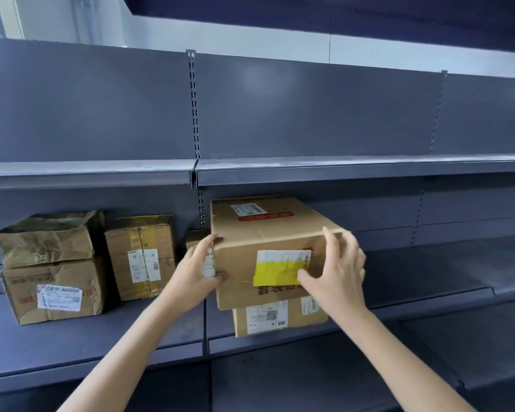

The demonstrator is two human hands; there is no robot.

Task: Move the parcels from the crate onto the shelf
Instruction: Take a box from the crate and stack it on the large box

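Head view: my left hand [201, 270] and right hand [338, 267] both grip the big cardboard parcel [268, 251], left palm wrapped on its left front edge, right fingers spread over the right front corner and top edge. The parcel sits stacked on a flatter parcel [280, 318] on the grey shelf [101, 337], overhanging it toward me. Front face of the top parcel: white label with a yellow lower half, print too blurred to read; below it dark Chinese characters, partly cut off by my right hand, not legible. On its top: a white shipping label and a red strip, text unreadable. Lower parcel: white label with a QR code, barcodes, and what looks like "M34"; not certain. A small box [194, 237] shows just behind my left hand, mostly hidden. Further left on the same shelf: an upright taped parcel [142, 257] with a white label and QR code, then a crumpled parcel [46, 237] stacked on a bottom-left parcel [54, 291] with red print and a white barcode label, all unreadable. Crate not in frame.
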